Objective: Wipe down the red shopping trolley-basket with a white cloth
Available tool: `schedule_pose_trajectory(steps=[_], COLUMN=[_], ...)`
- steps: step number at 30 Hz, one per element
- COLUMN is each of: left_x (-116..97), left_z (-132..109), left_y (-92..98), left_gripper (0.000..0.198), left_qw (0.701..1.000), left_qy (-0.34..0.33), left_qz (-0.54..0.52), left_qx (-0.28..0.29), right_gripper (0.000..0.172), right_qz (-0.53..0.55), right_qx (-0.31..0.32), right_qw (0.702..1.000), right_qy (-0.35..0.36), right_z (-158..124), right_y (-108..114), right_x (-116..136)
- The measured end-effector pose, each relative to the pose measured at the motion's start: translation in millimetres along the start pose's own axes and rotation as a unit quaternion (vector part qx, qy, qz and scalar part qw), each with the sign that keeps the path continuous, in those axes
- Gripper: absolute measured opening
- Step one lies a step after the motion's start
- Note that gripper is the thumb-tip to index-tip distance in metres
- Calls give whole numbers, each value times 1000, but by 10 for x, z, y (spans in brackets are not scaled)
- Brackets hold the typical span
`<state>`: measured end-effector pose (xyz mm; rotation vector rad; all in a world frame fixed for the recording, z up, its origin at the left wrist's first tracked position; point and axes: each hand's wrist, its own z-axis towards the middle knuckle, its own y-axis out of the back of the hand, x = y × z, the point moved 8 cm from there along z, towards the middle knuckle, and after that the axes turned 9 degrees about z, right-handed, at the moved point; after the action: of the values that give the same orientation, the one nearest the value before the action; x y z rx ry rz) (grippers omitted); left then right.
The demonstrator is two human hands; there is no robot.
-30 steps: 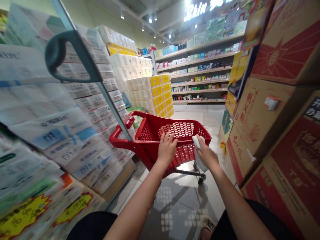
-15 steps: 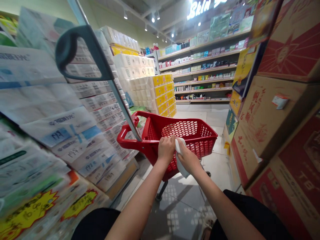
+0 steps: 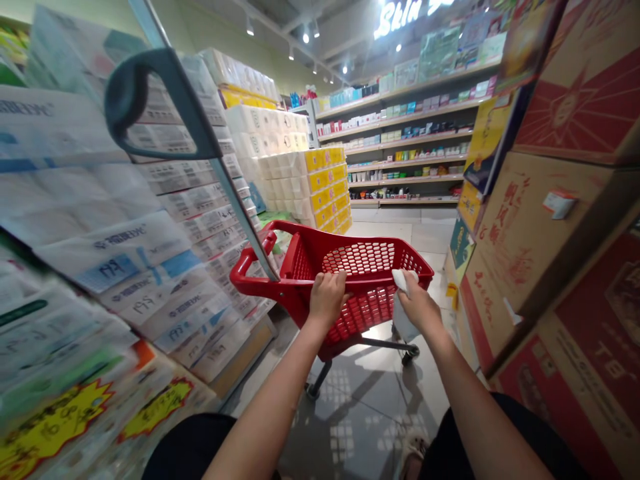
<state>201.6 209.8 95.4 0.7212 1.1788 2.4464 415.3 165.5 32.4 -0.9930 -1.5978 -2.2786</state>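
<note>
A red shopping cart [image 3: 295, 307] with a mesh basket stands in front of me, its handle toward the left. My left hand [image 3: 327, 297] is closed over the near rim of the basket, around its middle. Near the basket's right end, my right hand [image 3: 417, 303] grips a white cloth [image 3: 406, 320] against the same rim; the cloth hangs down on the outside. A metal pole with a dark grey loop handle [image 3: 207, 143] slants down to the cart's handle end.
Stacked white tissue packs [image 3: 125, 247] rise on the left, with yellow-sided packs [image 3: 327, 190] behind the cart. Cardboard boxes [image 3: 530, 233] are piled close on the right. Shelves of small goods [image 3: 405, 160] stand at the back. Cart wheels [image 3: 410, 355] rest on the tiled floor.
My right hand has slid right along the rim with the white cloth, away from my left hand. My left hand stays on the rim, shifted slightly left.
</note>
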Motion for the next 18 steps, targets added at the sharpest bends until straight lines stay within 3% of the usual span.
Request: schedule_pose_trajectory(steps=[6,9,12,15,18], left_x=[98,148,216,283,336], left_z=[-23,-48,-80,-102,-106], left_y=[-11,-16,-19,-24,-39], left_gripper=[21,18,21,36,38], left_qw=[1000,1000,1000,1000,1000], left_qy=[3,-1,-2,-1,-1], left_qz=[3,5,1,-10,-20], left_qx=[8,10,10,7,7], right_gripper=[65,68,64,59,56], right_qz=[52,50,15,-11,-20], right_qx=[66,86,79,48,22], right_qw=[987,980,984,992,998], right_qy=[139,172,159,115,58], right_z=[-425,-497,-405,-258,-138], right_y=[-437,-512,-445,-296,-145], right_x=[924,1121,1000,713,381])
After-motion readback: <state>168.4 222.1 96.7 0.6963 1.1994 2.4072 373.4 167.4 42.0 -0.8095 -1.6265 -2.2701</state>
